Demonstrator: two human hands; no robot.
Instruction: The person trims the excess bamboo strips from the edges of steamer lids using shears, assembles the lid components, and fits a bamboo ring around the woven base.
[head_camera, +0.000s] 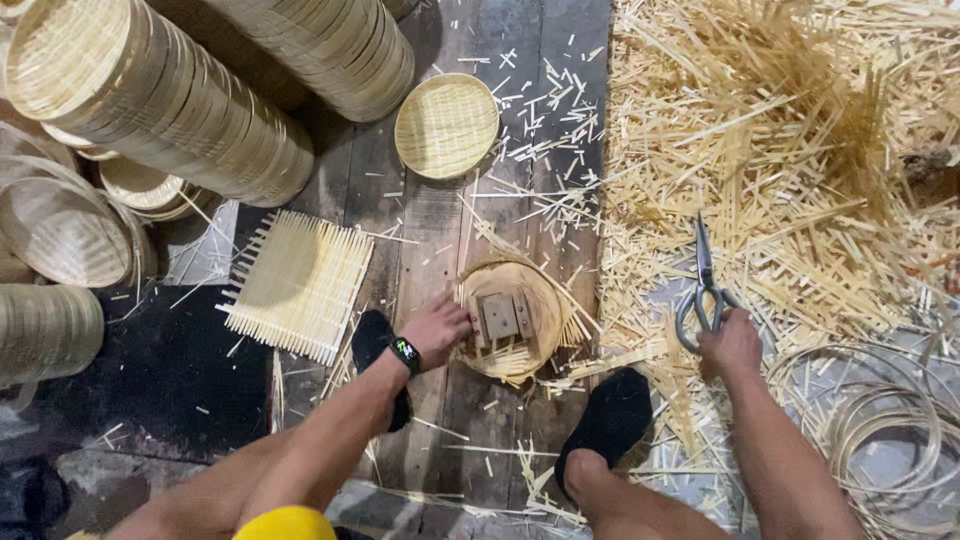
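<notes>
Left hand (437, 330) grips the rim of a half-made basket (512, 318) on the plank floor (440, 230), fingers curled over its nine o'clock edge. A small wooden block (503, 316) sits inside the basket, pressing the weave down into the hoop. Right hand (730, 345) is closed around the handles of a pair of shears (702, 285), blades pointing to twelve o'clock, well apart from the basket at its three o'clock side.

The basket looks partway done, by my reckoning: the woven mat is seated in its ring, but loose strip ends stick out past the rim from about three round to six o'clock, untrimmed. Those stray ends seem to be what is left.

At the basket's nine o'clock lies a flat woven mat (300, 282), square, fringed on all sides, not yet shaped. At twelve o'clock rests a finished round tray (446, 125), edges clean. Long stacks (180, 95) of finished trays lie toward ten and eleven o'clock, so plenty is already made. Off to one and two o'clock spreads a deep heap of bamboo offcuts (790, 130). Coiled bamboo hoops (885, 435) lie at four o'clock, near the right forearm. Both feet in dark socks (610, 420) flank the basket from below.
</notes>
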